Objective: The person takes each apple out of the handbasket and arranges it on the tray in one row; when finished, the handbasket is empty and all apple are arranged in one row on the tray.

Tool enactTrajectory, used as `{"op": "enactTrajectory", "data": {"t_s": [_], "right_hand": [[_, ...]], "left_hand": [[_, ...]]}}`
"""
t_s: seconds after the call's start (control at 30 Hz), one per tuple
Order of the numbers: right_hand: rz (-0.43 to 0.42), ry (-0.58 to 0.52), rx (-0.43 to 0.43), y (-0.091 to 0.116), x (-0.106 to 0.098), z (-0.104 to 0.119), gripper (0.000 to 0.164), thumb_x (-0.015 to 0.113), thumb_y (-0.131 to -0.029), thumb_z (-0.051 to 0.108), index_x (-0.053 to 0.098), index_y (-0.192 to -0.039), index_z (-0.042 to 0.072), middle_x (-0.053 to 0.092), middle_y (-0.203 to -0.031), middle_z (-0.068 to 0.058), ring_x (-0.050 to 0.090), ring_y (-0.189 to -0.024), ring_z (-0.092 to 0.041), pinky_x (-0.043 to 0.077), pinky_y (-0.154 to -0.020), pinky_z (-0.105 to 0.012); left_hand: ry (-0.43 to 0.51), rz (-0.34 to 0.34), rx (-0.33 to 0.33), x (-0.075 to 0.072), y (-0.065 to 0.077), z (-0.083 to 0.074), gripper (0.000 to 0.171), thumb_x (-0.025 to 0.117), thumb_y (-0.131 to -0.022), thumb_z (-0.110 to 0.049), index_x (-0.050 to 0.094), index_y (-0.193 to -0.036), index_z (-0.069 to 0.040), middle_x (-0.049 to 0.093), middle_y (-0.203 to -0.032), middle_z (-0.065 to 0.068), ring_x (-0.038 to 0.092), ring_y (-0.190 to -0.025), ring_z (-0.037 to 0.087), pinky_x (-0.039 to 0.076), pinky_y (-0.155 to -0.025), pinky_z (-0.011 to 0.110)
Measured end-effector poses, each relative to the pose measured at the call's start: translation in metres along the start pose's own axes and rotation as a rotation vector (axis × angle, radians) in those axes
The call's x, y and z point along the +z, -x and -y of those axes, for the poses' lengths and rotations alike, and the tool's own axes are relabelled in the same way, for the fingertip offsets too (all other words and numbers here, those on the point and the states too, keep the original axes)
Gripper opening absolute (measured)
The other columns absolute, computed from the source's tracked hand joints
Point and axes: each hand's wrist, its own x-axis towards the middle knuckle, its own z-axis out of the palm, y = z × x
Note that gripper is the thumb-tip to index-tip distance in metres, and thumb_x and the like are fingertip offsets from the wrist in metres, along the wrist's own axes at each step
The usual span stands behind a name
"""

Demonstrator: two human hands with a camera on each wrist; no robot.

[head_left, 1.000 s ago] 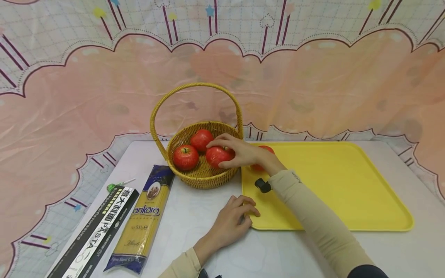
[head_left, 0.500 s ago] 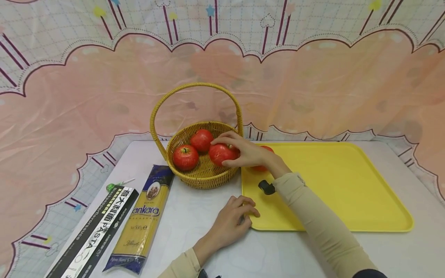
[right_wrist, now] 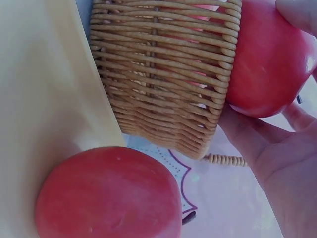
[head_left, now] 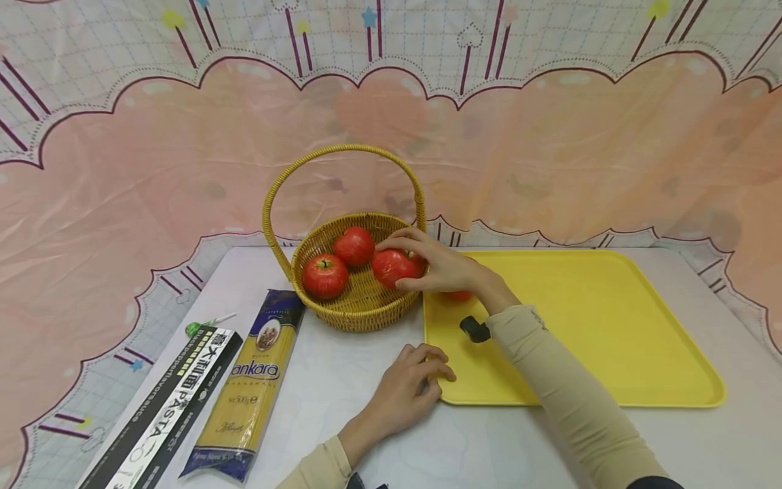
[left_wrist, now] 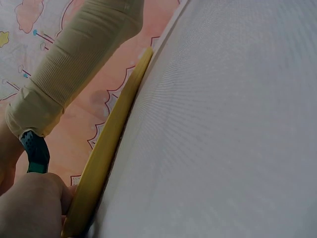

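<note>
My right hand point(head_left: 442, 268) grips a red apple point(head_left: 393, 267) at the right side of a yellow wicker basket point(head_left: 360, 319). In the right wrist view, that apple point(right_wrist: 270, 59) stands at the rim, with fingers and thumb round it. Two more apples lie in the basket, one at the left point(head_left: 326, 276) and one at the back point(head_left: 354, 246). Another apple point(right_wrist: 111, 196) rests on the yellow tray point(head_left: 586, 326), mostly hidden behind my right hand in the head view. My left hand point(head_left: 406, 394) rests at the tray's front left corner, its fingers touching the edge.
Left of the basket lies a pack of spaghetti point(head_left: 253, 387). Beside it are a black and white pasta box point(head_left: 168, 414) and a green-headed lollipop point(head_left: 195, 329). A patterned cloth point(head_left: 391, 149) hangs behind the white table point(head_left: 330, 380). The basket's tall handle point(head_left: 345, 148) arches upward.
My right hand has moved slightly right and up with the apple, from inside the basket toward its right rim. The left hand has stayed in place.
</note>
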Motion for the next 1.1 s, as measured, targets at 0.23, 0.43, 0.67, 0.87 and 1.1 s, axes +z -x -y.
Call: {"op": "enactTrajectory", "data": {"t_s": [0.23,0.43,0.67,0.87,1.1], "right_hand": [[-0.025,-0.012,-0.023,0.004,-0.006,0.000,0.052,0.063,-0.076,0.042,0.041,-0.124,0.041,0.031,-0.130,0.011,0.039,-0.114,-0.011,0.042,-0.091,-0.040],[-0.039,-0.012,-0.015,0.007,-0.011,0.001,0.055,0.064,-0.076,0.041,0.040,-0.125,0.041,0.032,-0.130,0.012,0.041,-0.113,-0.010,0.043,-0.090,-0.037],[-0.050,-0.006,0.036,0.013,-0.017,0.004,0.058,0.065,-0.075,0.041,0.038,-0.126,0.043,0.029,-0.135,0.010,0.040,-0.116,-0.014,0.043,-0.090,-0.040],[-0.061,0.008,0.037,0.017,-0.022,0.000,0.060,0.065,-0.075,0.041,0.037,-0.129,0.041,0.029,-0.135,0.008,0.043,-0.113,-0.016,0.043,-0.089,-0.042],[-0.084,0.011,0.041,0.025,-0.027,0.003,0.059,0.065,-0.076,0.037,0.039,-0.129,0.036,0.032,-0.133,0.005,0.045,-0.108,-0.018,0.044,-0.087,-0.042]], "left_hand": [[0.001,0.005,-0.003,0.000,0.001,0.001,0.028,0.049,-0.076,-0.009,0.063,-0.088,-0.031,0.053,-0.107,-0.013,0.040,-0.085,0.004,0.034,-0.066,0.015],[0.004,-0.004,0.001,0.000,0.001,0.001,0.028,0.049,-0.076,-0.009,0.063,-0.088,-0.030,0.053,-0.107,-0.012,0.040,-0.084,0.005,0.035,-0.067,0.015],[0.012,0.004,-0.008,0.000,0.000,0.000,0.029,0.049,-0.076,-0.009,0.063,-0.088,-0.030,0.053,-0.107,-0.012,0.040,-0.084,0.004,0.034,-0.066,0.014],[0.013,0.003,-0.007,0.000,0.000,0.001,0.028,0.050,-0.076,-0.009,0.063,-0.088,-0.030,0.053,-0.107,-0.012,0.040,-0.084,0.004,0.034,-0.066,0.014],[0.017,0.006,-0.003,0.000,0.000,0.001,0.028,0.051,-0.076,-0.009,0.063,-0.089,-0.030,0.053,-0.107,-0.011,0.040,-0.083,0.005,0.034,-0.066,0.014]]}}
